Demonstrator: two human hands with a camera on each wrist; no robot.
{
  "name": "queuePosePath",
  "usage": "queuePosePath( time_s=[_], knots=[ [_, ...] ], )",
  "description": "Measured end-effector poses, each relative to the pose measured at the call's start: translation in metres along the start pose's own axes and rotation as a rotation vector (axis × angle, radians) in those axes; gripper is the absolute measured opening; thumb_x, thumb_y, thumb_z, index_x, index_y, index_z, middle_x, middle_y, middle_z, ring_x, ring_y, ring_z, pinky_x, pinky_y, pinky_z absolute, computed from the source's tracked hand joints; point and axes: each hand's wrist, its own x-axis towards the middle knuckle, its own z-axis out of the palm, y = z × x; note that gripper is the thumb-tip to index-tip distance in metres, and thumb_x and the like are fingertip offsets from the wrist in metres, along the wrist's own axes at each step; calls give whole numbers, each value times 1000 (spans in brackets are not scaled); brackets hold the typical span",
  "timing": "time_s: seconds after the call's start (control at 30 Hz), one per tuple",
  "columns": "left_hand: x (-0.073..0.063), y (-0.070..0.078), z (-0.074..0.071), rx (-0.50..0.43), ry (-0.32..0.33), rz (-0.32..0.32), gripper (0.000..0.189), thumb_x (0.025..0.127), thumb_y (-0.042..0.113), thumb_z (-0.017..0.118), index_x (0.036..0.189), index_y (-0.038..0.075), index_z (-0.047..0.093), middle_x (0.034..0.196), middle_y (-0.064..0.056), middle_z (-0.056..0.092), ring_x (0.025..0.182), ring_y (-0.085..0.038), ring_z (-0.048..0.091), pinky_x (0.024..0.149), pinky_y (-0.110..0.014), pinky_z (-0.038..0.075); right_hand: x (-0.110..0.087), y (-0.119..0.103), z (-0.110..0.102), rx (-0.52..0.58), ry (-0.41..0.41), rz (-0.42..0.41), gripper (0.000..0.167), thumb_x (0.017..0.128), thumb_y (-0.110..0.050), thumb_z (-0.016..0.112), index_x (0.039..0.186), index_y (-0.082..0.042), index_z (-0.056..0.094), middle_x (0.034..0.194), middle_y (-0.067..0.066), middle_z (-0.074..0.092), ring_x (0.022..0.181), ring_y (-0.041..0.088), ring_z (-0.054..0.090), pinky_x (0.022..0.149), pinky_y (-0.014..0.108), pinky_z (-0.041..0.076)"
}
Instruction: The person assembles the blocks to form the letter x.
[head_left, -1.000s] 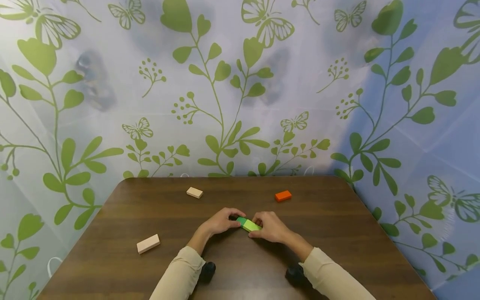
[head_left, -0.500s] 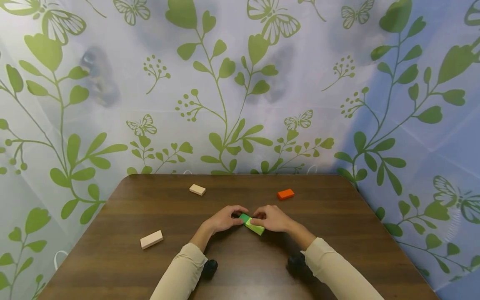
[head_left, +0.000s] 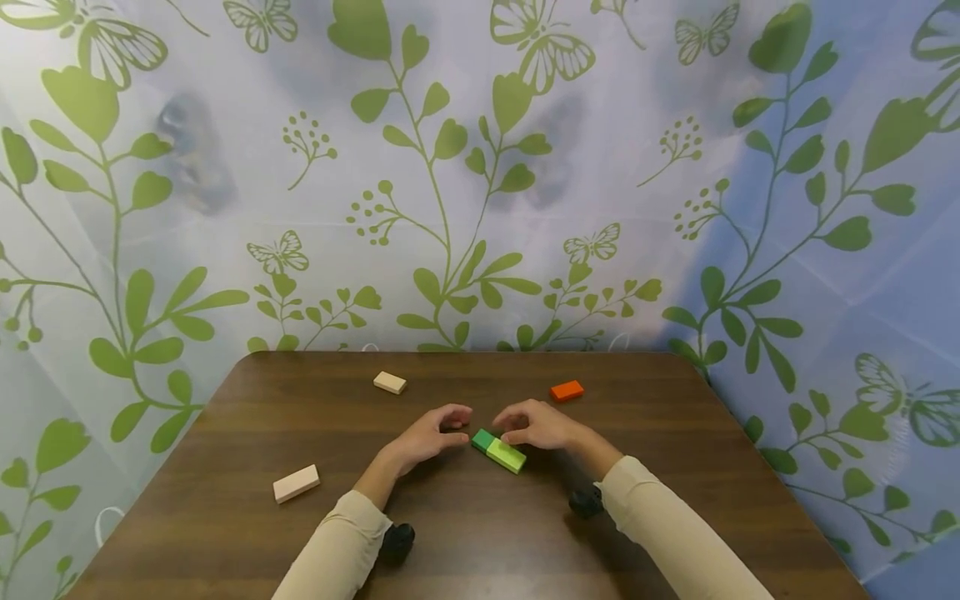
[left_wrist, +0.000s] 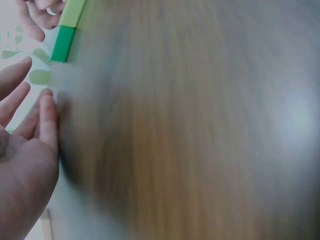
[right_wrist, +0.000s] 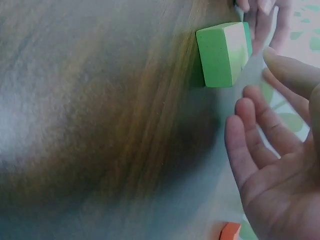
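— Largest first. What's around you?
— Pale hanging sheet (head_left: 600, 183), green leaf and butterfly print, behind and along the right side. In front of it, a dark brown wood-grain surface (head_left: 480, 533), far corners rounded.
— Arms?
— Cream left sleeve (head_left: 335, 546) and cream right sleeve (head_left: 678, 525), both reaching in from my side. Black left wrist unit (head_left: 396, 543) and black right wrist unit (head_left: 586, 502) by the cuffs.
— Your hands?
— My left hand (head_left: 426, 437): fingers slackly bent, thumb well parted from them, holding nothing. My right hand (head_left: 547, 425): much the same, loosely curved, thumb parted, holding nothing.
— And the blocks?
— Between my hands, two lie flat on the surface, end to end, touching, in one slanting line. Dark green block (head_left: 483, 440) just beside my left hand; lime-green block (head_left: 506, 455) nearer me, just beside my right. Both wrist views show a gap between fingers and blocks.
— Others?
— Near pale wooden block (head_left: 296, 484), out left, well apart. Toward the far edge: far pale wooden block (head_left: 390, 383) left of centre, orange block (head_left: 567, 391) beyond my right hand.
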Motion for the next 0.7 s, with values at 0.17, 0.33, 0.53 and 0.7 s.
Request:
queuePosePath(
  time_s=[0.17,0.33,0.53,0.7],
  knots=[
    [-31,7,-30,21,-16,8,49,104,10,63,149,-1,47,138,-25,57,124,-35,57,97,-49,51,7,-3,0,50,-46,-61,33,99,-13,71,132,-7,71,124,4,71,113,22,64,97,42,52],
    [-73,23,-61,218,128,109,31,103,8,64,134,2,62,128,-19,65,117,-32,62,96,-49,51,11,-1,0,57,-105,-71,35,99,-11,71,135,-7,70,120,6,67,108,21,62,92,36,52],
    [-129,27,-93,398,296,135,23,101,8,68,123,7,69,120,-4,69,108,-24,67,90,-40,55,10,4,1,78,-162,3,36,100,-17,72,135,-17,71,110,-2,62,92,18,53,79,33,48],
    [-166,22,-124,457,400,119,23,99,11,71,121,5,70,115,-5,71,101,-22,69,83,-33,56,11,7,2,116,-167,37,36,99,-18,72,135,-21,72,110,-4,64,88,19,52,75,32,44]
  ],
)
